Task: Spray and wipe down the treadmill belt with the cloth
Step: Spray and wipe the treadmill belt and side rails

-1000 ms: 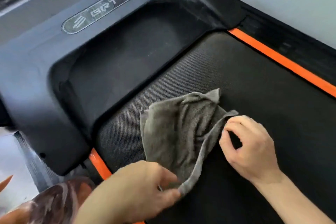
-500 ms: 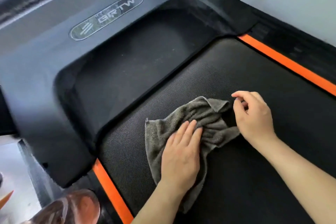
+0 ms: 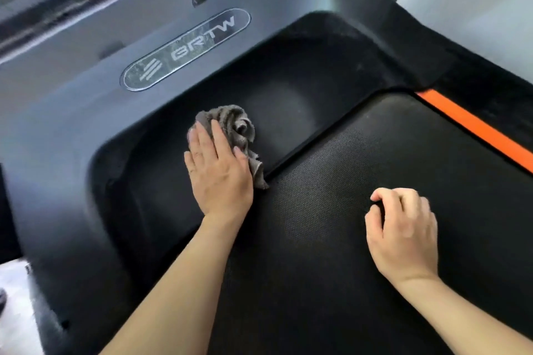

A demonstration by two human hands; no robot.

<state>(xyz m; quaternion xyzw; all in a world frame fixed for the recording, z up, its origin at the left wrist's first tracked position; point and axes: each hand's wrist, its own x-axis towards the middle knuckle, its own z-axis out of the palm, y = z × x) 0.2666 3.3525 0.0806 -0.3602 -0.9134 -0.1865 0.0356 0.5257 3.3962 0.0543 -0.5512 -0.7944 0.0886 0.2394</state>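
The left hand lay flat on the grey cloth, with its fingers straight and close together, and it pressed the cloth down without curling around it. The cloth was crumpled into a small bunch, and most of it showed beyond the fingertips and at the right side of the hand. It was not on the treadmill belt but on the dark recessed part of the motor cover, just in front of the belt. Only its lower tail reached down to the seam where the cover meets the belt. The right hand rested on the textured belt, well apart from the cloth, with the back of the hand up. Its fingers were loosely curled, the thumb was near the first finger, and it held nothing. An orange stripe ran along the right edge of the belt. On the cover, above the recessed part, there was an oval logo plate with the letters BRTW. The picture was a little blurred at the top.
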